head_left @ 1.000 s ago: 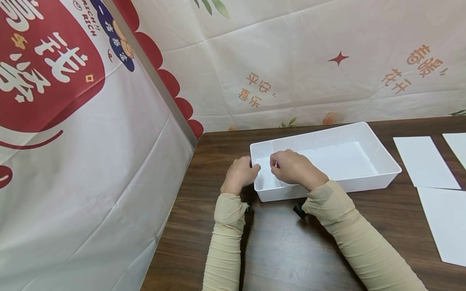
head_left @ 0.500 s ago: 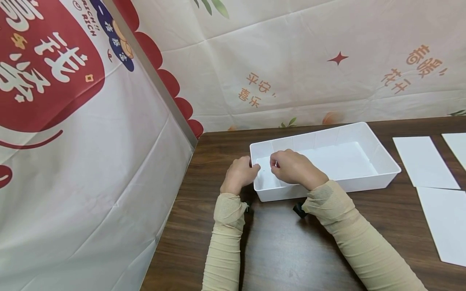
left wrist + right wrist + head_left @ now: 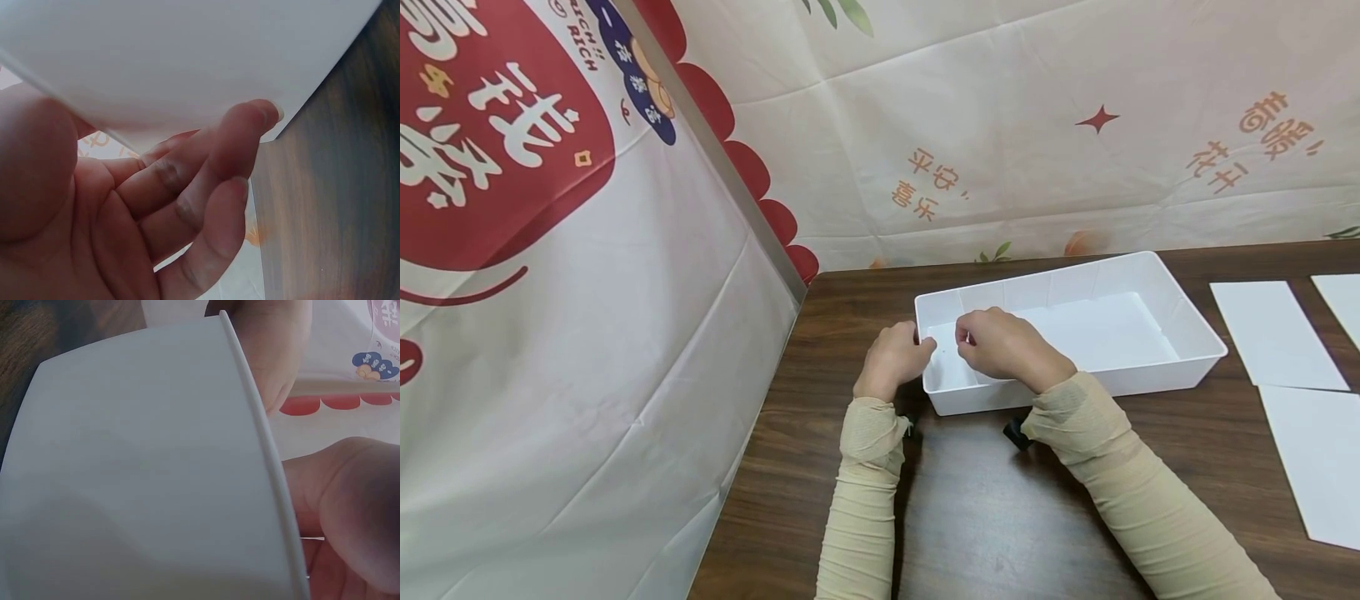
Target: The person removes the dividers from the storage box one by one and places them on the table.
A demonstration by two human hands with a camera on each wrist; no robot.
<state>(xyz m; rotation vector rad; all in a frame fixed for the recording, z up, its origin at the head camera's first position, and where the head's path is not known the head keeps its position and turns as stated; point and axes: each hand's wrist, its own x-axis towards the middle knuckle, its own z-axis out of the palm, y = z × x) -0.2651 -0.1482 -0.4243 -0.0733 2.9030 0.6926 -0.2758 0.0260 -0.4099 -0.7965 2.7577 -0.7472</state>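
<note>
A long white plastic storage box (image 3: 1157, 379) sits on the brown table. My left hand (image 3: 893, 360) grips its left end wall, with the thumb over the rim on the inside. In the left wrist view, curled fingers (image 3: 234, 137) press against the wall's outer face. My right hand (image 3: 1000, 343) hangs over the left part of the box with its fingers curled. A small whitish spot shows by its fingertips, and whether they pinch something there cannot be told. The right wrist view mostly holds the box's outer wall (image 3: 137, 450), which hides the right fingertips.
Several white flat sheets (image 3: 1273, 329) lie to the right of the box. A printed cloth (image 3: 1000, 125) hangs behind the table, and another printed cloth (image 3: 625, 375) hangs along its left edge. The brown tabletop (image 3: 985, 508) stretches toward me.
</note>
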